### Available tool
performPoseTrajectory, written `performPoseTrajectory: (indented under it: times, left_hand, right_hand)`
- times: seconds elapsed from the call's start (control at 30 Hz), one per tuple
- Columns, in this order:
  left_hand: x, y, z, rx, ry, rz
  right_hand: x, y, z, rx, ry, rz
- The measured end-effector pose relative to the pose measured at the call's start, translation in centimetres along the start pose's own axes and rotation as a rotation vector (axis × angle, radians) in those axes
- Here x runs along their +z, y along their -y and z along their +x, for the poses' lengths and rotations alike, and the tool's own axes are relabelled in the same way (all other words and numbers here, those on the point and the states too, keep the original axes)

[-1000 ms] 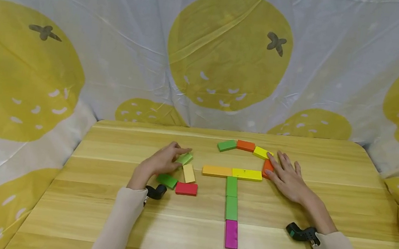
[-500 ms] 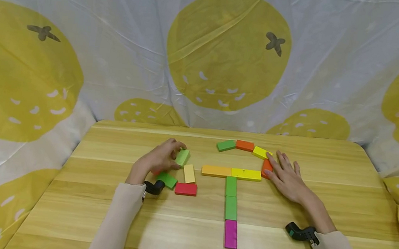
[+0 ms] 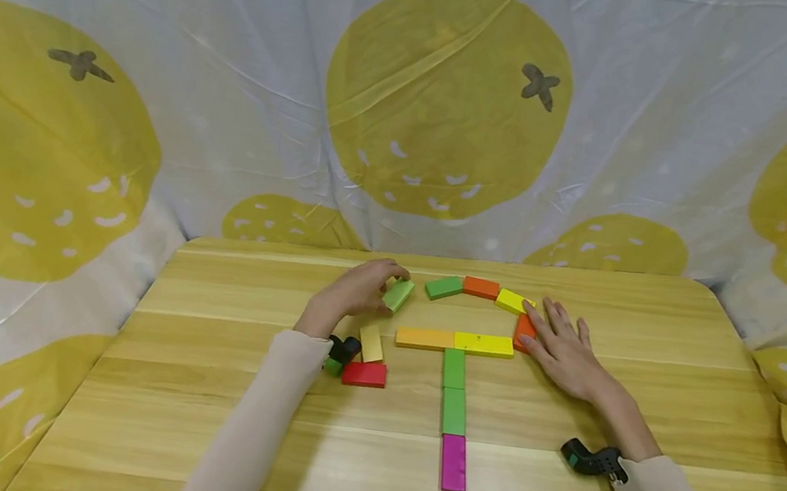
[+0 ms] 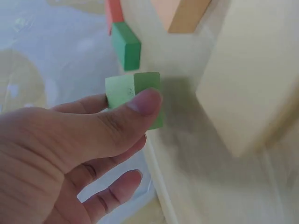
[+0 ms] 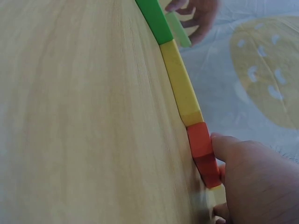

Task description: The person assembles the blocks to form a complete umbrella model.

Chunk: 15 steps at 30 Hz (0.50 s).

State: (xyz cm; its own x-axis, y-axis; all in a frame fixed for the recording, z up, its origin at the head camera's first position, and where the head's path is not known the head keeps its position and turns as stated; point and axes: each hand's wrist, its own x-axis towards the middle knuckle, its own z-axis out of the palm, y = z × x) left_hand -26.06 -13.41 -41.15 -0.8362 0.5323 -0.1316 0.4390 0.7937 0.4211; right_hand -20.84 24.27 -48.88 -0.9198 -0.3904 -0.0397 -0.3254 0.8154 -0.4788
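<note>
My left hand (image 3: 353, 290) pinches a light green block (image 3: 398, 296) between thumb and fingers, left of the arc's end. In the left wrist view the thumb lies across this block (image 4: 120, 91), and a dark green block (image 4: 131, 46) is behind it. On the right, my right hand (image 3: 564, 355) rests with fairly straight fingers, the thumb against an orange-red block (image 3: 525, 333) and a fingertip by a yellow block (image 3: 511, 301). A green block (image 3: 443, 288) and another orange-red block (image 3: 481, 288) continue the arc. The right wrist view shows the thumb touching the orange-red block (image 5: 202, 144).
Below the arc, an orange block (image 3: 424, 338) and a yellow block (image 3: 483, 344) form a bar. Green blocks (image 3: 452, 411) and a magenta block (image 3: 454, 462) run down from it. Loose pale yellow (image 3: 371, 344) and red (image 3: 365, 374) blocks lie near my left wrist on the wooden table (image 3: 155, 413).
My left hand has picked up the light green block from the loose group and carried it right, toward the arc's left end. My right hand has stayed in place.
</note>
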Motion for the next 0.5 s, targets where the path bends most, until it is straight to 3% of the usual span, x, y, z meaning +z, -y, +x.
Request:
performPoseTrajectory:
  times: [0.2, 0.3, 0.5]
  left_hand:
    - [0.7, -0.4, 0.9, 0.030, 0.072, 0.052]
    - [0.9, -0.2, 0.8, 0.036, 0.097, 0.031]
    - [1.6, 0.2, 0.8, 0.071, 0.040, 0.014]
  right_hand:
    - [0.0, 0.3, 0.1, -0.008, -0.009, 0.001]
    - [-0.1, 0.4, 0.0, -0.004, -0.003, -0.005]
    - [0.0, 0.1, -0.1, -0.004, -0.012, -0.001]
